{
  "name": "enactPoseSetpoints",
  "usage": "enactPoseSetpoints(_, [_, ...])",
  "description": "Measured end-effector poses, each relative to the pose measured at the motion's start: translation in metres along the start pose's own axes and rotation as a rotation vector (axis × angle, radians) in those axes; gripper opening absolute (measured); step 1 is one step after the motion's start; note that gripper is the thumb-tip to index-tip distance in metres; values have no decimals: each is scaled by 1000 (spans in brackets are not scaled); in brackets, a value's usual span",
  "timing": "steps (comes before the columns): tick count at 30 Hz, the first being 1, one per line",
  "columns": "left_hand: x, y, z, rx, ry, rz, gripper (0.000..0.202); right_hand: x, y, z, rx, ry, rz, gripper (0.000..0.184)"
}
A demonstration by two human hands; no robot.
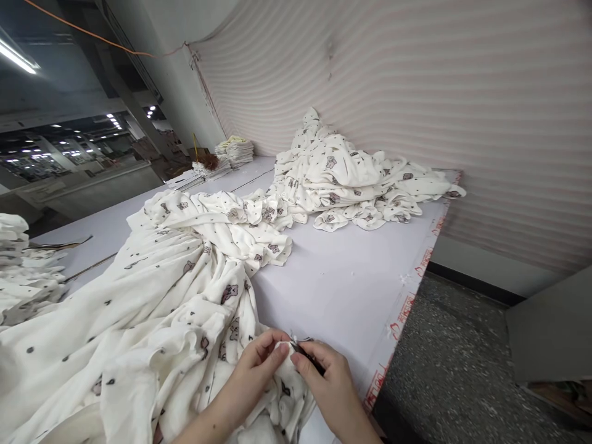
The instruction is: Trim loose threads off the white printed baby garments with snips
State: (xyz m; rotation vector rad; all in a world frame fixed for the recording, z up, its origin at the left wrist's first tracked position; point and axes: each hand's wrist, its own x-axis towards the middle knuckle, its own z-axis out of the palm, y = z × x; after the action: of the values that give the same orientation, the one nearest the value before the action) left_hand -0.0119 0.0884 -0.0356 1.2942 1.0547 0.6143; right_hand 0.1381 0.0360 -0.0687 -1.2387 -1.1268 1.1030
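Note:
A white garment with a small printed animal pattern (pixel 152 296) spreads over the near left of the table and under my hands. My left hand (pixel 261 364) pinches a bit of its edge between thumb and fingers. In my right hand (pixel 326 376) is a pair of small dark thread snips (pixel 308 357), its tip close to my left fingertips and the held edge. Whether the blades are closed cannot be made out.
The pale table (pixel 324 283) has a right edge with red-printed tape (pixel 409 302). A heap of like garments (pixel 342 172) lies at the back against a striped cloth curtain (pixel 416 86). Folded stacks (pixel 235 152) stand at the far left, more white cloth (pixel 23 271) at left.

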Motion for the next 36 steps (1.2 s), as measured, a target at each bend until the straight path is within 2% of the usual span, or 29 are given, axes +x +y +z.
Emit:
enactPoseSetpoints(9, [0,0,2,4,-49,-26,22,1,-1,-6,47,-56,112,19])
enactPoseSetpoints(11, [-1,2,3,-6,-58,-48,22,3,-2,-11,17,-54,148,26])
enactPoseSetpoints(14, [0,4,-3,-43,7,-62,23,6,7,-24,-103,5,168,34])
enactPoseSetpoints(17, [3,6,-14,-30,116,-42,21,4,25,-40,-243,79,180,24])
enactPoseSetpoints(19, [4,8,-18,44,122,-45,23,-1,35,-44,-351,98,175,19])
enactPoseSetpoints(21, [7,9,-15,144,77,-55,22,-5,40,-43,-444,90,159,15])
enactPoseSetpoints(23, [10,9,-5,340,-7,-29,19,-8,39,-40,-494,67,136,9])
enactPoseSetpoints(25, [15,6,9,582,-92,27,36,-7,34,-36,-496,20,103,11])
enactPoseSetpoints(27, [20,4,19,754,-144,84,32,-6,29,-35,-453,-28,58,13])
enactPoseSetpoints(29, [23,3,23,780,-147,110,18,-7,26,-35,-369,-5,45,17])
enactPoseSetpoints(32, [22,6,19,778,-117,139,15,-14,30,-31,-266,99,136,18])
enactPoseSetpoints(34, [18,8,12,771,-90,160,13,-19,34,-25,-251,98,181,15])
enactPoseSetpoints(36, [15,10,7,730,-72,180,10,-22,36,-19,-229,71,167,11])
